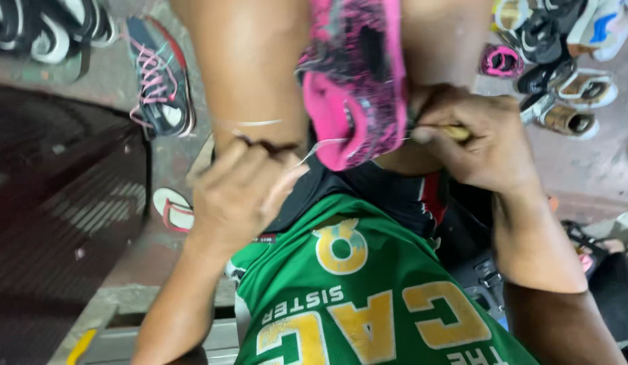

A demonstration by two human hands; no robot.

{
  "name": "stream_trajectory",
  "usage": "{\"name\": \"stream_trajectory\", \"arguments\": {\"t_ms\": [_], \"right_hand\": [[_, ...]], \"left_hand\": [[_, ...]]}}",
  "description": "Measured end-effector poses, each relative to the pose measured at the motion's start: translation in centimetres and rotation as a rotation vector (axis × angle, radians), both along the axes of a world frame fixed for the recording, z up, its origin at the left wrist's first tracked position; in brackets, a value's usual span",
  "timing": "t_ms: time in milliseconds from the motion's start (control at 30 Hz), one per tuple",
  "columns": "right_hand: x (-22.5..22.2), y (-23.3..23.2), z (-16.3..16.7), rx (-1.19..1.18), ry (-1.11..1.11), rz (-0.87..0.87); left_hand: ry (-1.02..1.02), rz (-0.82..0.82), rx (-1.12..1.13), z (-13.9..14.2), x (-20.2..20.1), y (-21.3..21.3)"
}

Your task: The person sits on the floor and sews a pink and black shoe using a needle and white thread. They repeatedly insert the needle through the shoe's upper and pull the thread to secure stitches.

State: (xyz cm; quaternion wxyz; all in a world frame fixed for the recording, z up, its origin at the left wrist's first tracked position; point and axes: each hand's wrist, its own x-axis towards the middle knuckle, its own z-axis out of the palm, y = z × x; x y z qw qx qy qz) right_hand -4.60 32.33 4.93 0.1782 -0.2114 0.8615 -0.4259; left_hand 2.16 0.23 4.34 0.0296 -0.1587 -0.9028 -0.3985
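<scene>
In the upper middle of the frame a pink and black mottled fabric sports shoe sits wedged between the person's bare knees, heel end toward the camera. The right hand, right of centre, has its grip clenched on a yellowish wooden-handled stitching tool, whose tip is pushed against the shoe's edge just beside the pink lining. The left hand, lower left of centre, has its grip pinched on a pale thin thread that runs taut from the fingers across to the shoe. As a judgement, the stitching looks to be in the middle of its course: the thread is already anchored in the shoe and under tension, but how much of the seam is sewn and how much is left cannot be told, since the hand and blur hide the edge. Along the upper right lies a jumble of other worn shoes on the floor; a dark sneaker with pink laces lies at upper left.
</scene>
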Motion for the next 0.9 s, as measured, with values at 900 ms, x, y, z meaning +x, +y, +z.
{"name": "stream_trajectory", "arguments": {"t_ms": [900], "right_hand": [[0.8, -1.3, 2.8, 0.233, 0.357, 0.115]], "left_hand": [[-0.624, -0.13, 0.141, 0.5, -7.1, 4.0]]}}
